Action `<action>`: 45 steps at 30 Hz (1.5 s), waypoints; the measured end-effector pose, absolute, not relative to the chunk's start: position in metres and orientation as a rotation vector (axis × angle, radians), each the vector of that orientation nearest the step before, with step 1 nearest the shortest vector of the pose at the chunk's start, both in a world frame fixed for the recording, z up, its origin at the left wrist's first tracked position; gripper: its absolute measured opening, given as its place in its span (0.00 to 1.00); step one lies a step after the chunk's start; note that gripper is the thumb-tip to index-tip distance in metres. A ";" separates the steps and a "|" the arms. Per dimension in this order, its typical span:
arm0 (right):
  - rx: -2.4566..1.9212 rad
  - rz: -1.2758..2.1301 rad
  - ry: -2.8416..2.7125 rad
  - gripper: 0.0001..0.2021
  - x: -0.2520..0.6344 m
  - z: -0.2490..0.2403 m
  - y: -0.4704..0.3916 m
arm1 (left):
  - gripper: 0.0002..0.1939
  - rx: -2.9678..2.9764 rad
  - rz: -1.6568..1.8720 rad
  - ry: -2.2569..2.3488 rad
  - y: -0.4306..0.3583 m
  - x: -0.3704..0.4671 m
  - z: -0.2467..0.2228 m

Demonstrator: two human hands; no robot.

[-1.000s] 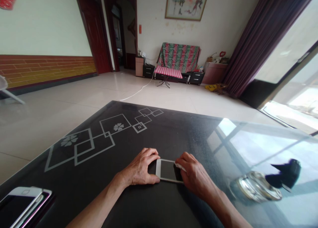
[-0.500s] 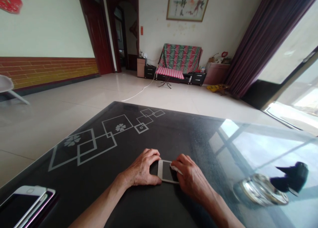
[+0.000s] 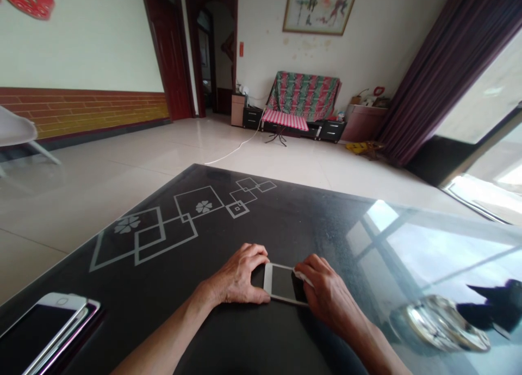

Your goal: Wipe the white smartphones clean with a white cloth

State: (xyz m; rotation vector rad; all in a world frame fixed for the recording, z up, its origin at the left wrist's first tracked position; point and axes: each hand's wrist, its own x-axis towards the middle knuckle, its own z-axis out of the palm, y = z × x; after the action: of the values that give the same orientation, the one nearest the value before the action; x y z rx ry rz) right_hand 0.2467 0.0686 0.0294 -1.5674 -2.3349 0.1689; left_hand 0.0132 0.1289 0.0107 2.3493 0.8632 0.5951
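We find the phone [image 3: 281,283] lying flat, screen up, on the black table [image 3: 228,342] directly in front of us, its long sides running across our view. Our left hand [image 3: 238,280] takes its left end in a wide grip, the thumb at the near corner and the fingers at the far one; we judge that this spread braces the phone against sliding or turning while leaving the glass uncovered. Our right hand [image 3: 328,288] is closed in a narrow, bunched grip on a white wad [image 3: 304,277], which shows between the fingers and the screen towards the right end. Whether the wad is cloth or paper, and how hard it presses, we cannot tell; the hand hides the phone's right end. The flat placing appears sound, since the tabletop backs the phone from beneath. Near the table's left side we note a stack of devices [image 3: 41,320], the upper one screen up, set well apart from our hands, presumably to keep the working area free. On the right stands a clear glass piece [image 3: 440,320] with a dark object [image 3: 497,307] at its far-right side, too blurred to identify, also outside our reach of work.
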 end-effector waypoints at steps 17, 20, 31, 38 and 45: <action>-1.490 0.238 -2.360 0.13 0.219 0.029 0.078 | 0.31 2.346 0.613 0.871 0.129 0.014 0.010; -1.498 0.215 -2.348 0.13 0.226 0.026 0.076 | 0.31 2.349 0.616 0.864 0.129 0.014 0.010; -1.521 0.196 -2.382 0.12 0.198 0.028 0.085 | 0.32 2.287 0.656 0.872 0.130 0.014 0.006; -1.472 0.236 -2.385 0.12 0.196 0.028 0.077 | 0.32 2.292 0.655 0.864 0.132 0.013 0.006; -1.471 0.255 -2.376 0.13 0.195 0.028 0.077 | 0.31 2.309 0.644 0.847 0.132 0.012 0.005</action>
State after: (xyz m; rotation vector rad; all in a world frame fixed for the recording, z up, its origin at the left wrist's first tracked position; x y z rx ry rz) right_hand 0.1953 0.0768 0.0278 -1.4712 -2.3756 0.2550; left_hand 0.0119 0.1320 0.0050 2.3087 0.8467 0.6444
